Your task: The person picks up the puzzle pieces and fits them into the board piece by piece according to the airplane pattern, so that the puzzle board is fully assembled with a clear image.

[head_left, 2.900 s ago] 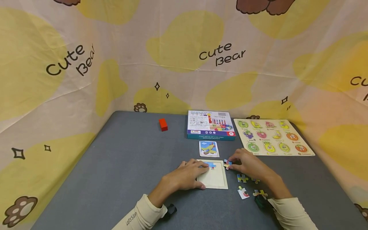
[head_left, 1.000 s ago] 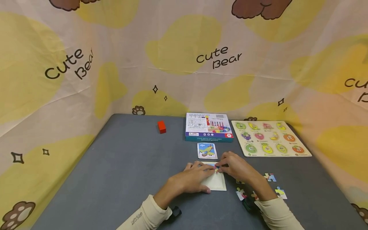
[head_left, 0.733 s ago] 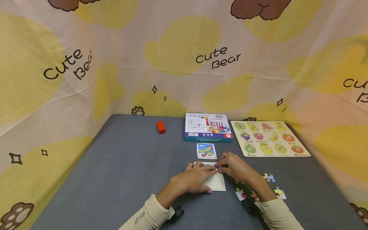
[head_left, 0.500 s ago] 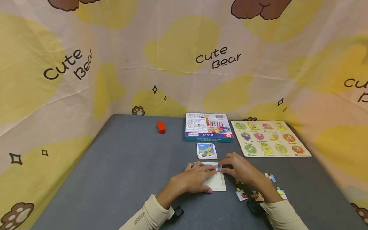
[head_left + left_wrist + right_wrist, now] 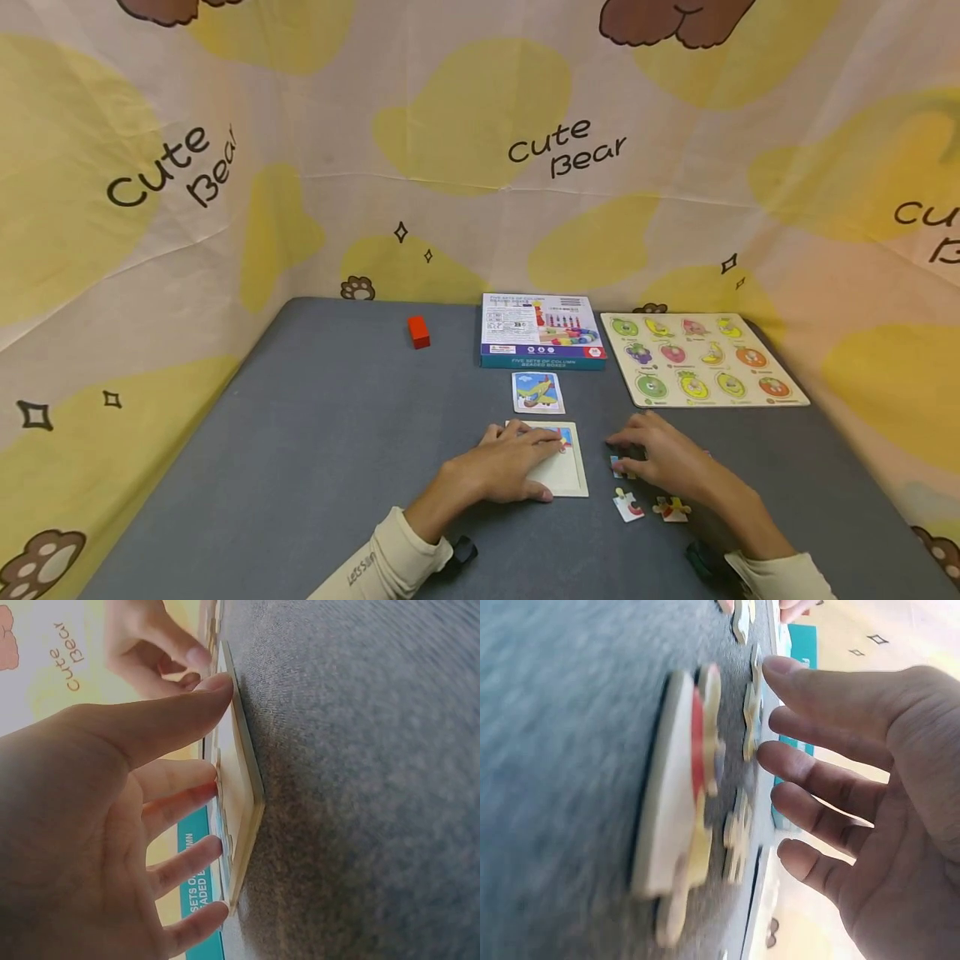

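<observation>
In the head view my left hand (image 5: pixel 495 462) rests on a shallow wooden puzzle tray (image 5: pixel 576 482), fingers stretched across its upper part and thumb at the lower edge. The left wrist view shows the fingertips touching the tray's surface. A jigsaw piece (image 5: pixel 565 437) lies in the tray's upper right, partly under those fingers. My right hand (image 5: pixel 666 454) hovers, fingers parted, over a blue-edged jigsaw piece (image 5: pixel 619 467) right of the tray. In the right wrist view its thumb tip is right by a piece (image 5: pixel 751 712), and nothing is gripped.
Two more loose pieces, one white and red (image 5: pixel 628 506) and one yellow (image 5: pixel 672 509), lie nearer. An airplane picture card (image 5: pixel 537 392) sits behind the tray. Farther back are a boxed bead set (image 5: pixel 543 333), a fruit board (image 5: pixel 705 360) and a red block (image 5: pixel 418 332).
My right hand fitted a jigsaw piece into the tray's upper right, let go and moved right to the loose pieces. My left hand has stayed on the tray.
</observation>
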Demonstrator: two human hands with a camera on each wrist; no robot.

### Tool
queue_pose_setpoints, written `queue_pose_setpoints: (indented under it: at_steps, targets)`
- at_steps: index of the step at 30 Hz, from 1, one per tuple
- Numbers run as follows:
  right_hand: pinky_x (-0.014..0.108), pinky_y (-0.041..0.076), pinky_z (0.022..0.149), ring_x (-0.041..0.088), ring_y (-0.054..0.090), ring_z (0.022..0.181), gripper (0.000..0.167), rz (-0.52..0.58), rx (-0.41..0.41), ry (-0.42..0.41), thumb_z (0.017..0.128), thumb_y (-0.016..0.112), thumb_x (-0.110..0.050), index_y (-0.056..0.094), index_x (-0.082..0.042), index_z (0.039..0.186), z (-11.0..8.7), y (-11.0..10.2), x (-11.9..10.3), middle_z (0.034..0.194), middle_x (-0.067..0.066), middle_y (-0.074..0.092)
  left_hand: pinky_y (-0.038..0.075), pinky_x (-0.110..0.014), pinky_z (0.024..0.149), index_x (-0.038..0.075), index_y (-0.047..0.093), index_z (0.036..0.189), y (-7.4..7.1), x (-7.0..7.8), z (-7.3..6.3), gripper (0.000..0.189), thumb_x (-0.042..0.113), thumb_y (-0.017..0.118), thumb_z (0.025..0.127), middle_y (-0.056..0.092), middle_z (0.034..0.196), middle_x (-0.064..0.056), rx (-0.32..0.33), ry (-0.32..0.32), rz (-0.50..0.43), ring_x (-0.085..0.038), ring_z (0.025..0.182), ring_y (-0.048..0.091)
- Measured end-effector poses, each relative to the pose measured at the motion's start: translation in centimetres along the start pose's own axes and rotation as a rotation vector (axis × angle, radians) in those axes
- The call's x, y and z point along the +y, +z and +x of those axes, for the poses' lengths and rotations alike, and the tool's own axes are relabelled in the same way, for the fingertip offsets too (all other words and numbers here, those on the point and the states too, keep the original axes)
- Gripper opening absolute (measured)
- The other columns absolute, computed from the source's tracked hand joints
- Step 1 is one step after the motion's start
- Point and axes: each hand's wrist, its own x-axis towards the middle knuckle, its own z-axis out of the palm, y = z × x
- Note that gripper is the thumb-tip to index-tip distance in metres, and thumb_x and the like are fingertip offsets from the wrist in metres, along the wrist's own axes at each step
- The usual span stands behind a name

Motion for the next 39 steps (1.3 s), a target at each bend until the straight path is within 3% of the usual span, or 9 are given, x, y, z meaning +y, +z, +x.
queue_pose_setpoints:
  at_steps: [14,21,25,33,39]
  targets:
    - [0.038,0.048,0.084,0.013,0.051,0.098,0.022,0.012,0.001,0.012,0.091,0.084,-0.032,0.083,-0.018,0.107,-1.6,-0.3,0.5,0.102,-0.011,0.061,0.038,-0.048,0.108,0.028,0.049,0.16,-0.1,0.0,-0.2,0.073,0.048,0.076,0.096,0.042,0.165,0.009,-0.003,-0.012,-0.002,-0.02,0.147,0.041]
    - [0.042,0.05,0.087,0.015,0.054,0.099,0.023,0.009,0.038,0.04,0.087,0.087,-0.036,0.082,-0.019,0.103,-2.0,-0.3,0.6,0.101,-0.012,0.062,0.038,-0.051,0.11,0.026,0.049,0.16,-0.3,-0.3,-0.3,0.074,0.043,0.079,0.095,0.047,0.161,0.005,0.035,-0.023,-0.091,-0.025,0.146,0.043]
    - [0.041,0.05,0.087,0.014,0.053,0.099,0.021,0.01,0.047,0.027,0.087,0.087,-0.036,0.081,-0.022,0.101,-2.2,-0.2,0.7,0.1,-0.014,0.061,0.038,-0.049,0.109,0.025,0.054,0.156,-0.5,-0.9,-0.8,0.07,0.039,0.082,0.093,0.051,0.154,0.002,0.078,-0.036,-0.127,-0.025,0.14,0.046]
    - [0.038,0.05,0.084,0.009,0.052,0.095,0.018,0.002,0.047,0.022,0.087,0.087,-0.038,0.08,-0.024,0.096,-2.0,-0.3,0.7,0.097,-0.016,0.06,0.037,-0.045,0.102,0.019,0.057,0.154,-0.7,-2.9,-2.4,0.075,0.041,0.086,0.089,0.052,0.148,-0.001,0.08,-0.095,-0.178,-0.023,0.133,0.046]
    - [0.037,0.05,0.083,0.009,0.053,0.094,0.018,-0.006,0.034,0.019,0.087,0.087,-0.039,0.08,-0.025,0.095,-1.7,-0.3,0.5,0.095,-0.016,0.06,0.036,-0.052,0.106,0.016,0.059,0.152,-0.6,-3.7,-3.1,0.075,0.041,0.087,0.088,0.052,0.15,0.0,0.086,-0.101,-0.207,-0.029,0.137,0.044]
